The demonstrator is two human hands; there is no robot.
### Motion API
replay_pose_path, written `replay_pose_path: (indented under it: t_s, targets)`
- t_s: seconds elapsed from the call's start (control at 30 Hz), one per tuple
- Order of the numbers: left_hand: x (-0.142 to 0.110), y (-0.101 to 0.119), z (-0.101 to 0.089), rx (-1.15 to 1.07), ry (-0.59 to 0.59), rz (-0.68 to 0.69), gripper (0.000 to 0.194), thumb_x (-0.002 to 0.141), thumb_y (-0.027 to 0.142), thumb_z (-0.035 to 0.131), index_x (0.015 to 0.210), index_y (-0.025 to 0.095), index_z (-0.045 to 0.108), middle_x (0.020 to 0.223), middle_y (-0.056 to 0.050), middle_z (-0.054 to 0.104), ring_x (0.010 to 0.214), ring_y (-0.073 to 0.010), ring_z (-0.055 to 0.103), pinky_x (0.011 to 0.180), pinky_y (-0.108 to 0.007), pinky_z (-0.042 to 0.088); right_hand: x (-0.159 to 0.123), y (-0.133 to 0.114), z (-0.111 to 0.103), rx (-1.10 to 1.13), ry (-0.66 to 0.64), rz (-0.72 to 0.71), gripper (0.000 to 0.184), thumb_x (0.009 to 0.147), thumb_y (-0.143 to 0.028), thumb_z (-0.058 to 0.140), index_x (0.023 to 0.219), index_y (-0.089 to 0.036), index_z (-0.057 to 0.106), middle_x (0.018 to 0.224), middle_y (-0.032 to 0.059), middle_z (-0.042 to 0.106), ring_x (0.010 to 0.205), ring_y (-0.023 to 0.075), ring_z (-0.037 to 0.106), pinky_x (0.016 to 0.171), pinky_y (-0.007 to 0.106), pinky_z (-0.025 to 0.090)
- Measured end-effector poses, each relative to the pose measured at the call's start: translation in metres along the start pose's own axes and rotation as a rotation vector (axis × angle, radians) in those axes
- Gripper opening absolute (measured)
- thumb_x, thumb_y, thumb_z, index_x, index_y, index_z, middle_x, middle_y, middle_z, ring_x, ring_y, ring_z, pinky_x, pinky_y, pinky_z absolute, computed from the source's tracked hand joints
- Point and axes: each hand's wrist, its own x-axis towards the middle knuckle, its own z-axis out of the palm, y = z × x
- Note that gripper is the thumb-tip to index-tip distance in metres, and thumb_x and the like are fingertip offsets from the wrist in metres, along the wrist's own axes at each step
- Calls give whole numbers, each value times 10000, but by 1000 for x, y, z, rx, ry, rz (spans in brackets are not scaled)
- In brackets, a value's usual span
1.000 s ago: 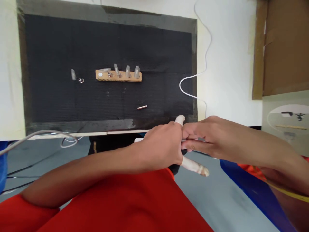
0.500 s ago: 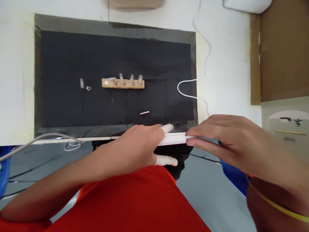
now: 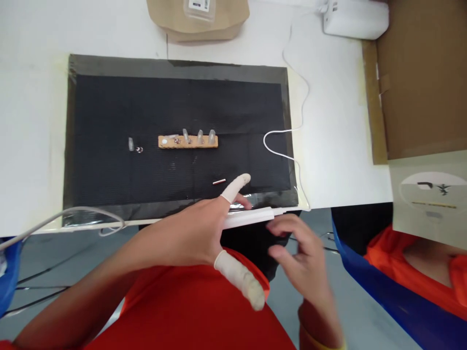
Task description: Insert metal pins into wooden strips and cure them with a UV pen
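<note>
My left hand [image 3: 199,226] wears white finger cots on its thumb and forefinger, which are spread wide. Lying across that palm is a slim white device [image 3: 250,218], gripped by the remaining fingers, mostly hidden. A thin white cable [image 3: 297,210] meets its right end at a narrow plug. My right hand [image 3: 301,253], thumb and fingers apart and holding nothing, is just below that end. On the black mat [image 3: 248,107] sits a narrow wooden strip [image 3: 188,145] carrying several clear nail tips [image 3: 200,136]. Nearer me lies a small metal rod [image 3: 219,182].
Left of the strip are a loose clear nail tip [image 3: 131,144] and a small shiny metal piece [image 3: 139,149]. A brown paper bag [image 3: 204,35] with a clear box [image 3: 200,12] is at the back. A white power block [image 3: 355,19] stands back right. Another person's orange sleeve [image 3: 386,250] shows right.
My right hand has let go of the device's right end and moved down. My left thumb and forefinger have spread further apart. The view has shifted, showing more of the table's back.
</note>
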Motion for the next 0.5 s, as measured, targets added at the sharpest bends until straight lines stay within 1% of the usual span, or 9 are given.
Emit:
replay_pose_path:
  t_s: [0.07,0.1,0.13,0.2,0.23,0.27,0.37,0.43,0.5]
  targets:
    - [3,3,1,5,-37,62,1478,652,552,957,1710,356,-56,1695,-166,388,1439,-381,548,1100,-439,499,-5,4,30,275,-6,147,285,872,-456,799,1058,-274,683,808,-16,655,708,155,622,631,291,539]
    - [5,5,2,20,-58,97,1367,714,533,924,1714,341,13,1703,-167,378,1467,-373,525,1109,-432,496,-5,4,44,425,19,192,368,871,-498,793,1145,-284,674,794,-25,640,667,144,594,596,279,532]
    - [6,7,4,44,-72,141,1182,798,496,869,1705,333,130,1691,-154,406,1485,-357,512,1114,-417,495,-3,3,57,557,26,238,406,871,-527,787,1181,-292,672,840,-16,656,649,136,577,566,273,522]
    - [8,11,8,103,-48,257,754,934,380,734,1606,343,395,1578,-100,561,1450,-316,559,1087,-380,512,3,-1,75,735,8,303,383,866,-549,791,1131,-287,704,933,15,679,717,154,622,600,292,556]
    - [9,12,10,124,-5,320,610,966,324,685,1540,355,482,1476,-70,649,1390,-298,615,1051,-364,531,7,-2,80,789,14,329,333,858,-521,812,1081,-291,723,967,20,687,786,169,657,666,306,589]
    - [9,11,12,134,52,377,540,978,286,659,1495,366,525,1361,-43,716,1298,-282,678,1000,-349,553,11,-3,83,823,22,343,279,848,-478,837,1035,-297,738,990,18,692,865,184,683,750,320,612]
    - [7,7,16,115,200,448,586,988,317,683,1532,367,470,1136,-9,780,1015,-242,774,819,-311,591,22,-5,84,864,61,317,199,823,-355,882,981,-330,764,1008,-13,709,1002,188,706,920,327,621]
    - [2,2,16,113,240,403,707,998,381,690,1616,338,350,1088,-25,780,890,-222,776,706,-289,580,26,-6,80,879,57,303,197,830,-318,878,990,-340,766,1021,-27,733,1002,171,723,907,312,634]
    - [-8,-2,15,164,308,309,866,980,448,714,1677,298,222,1071,-50,770,807,-213,758,632,-282,559,26,-8,75,893,36,331,209,844,-273,866,1010,-336,756,1037,-32,771,951,151,749,823,279,651]
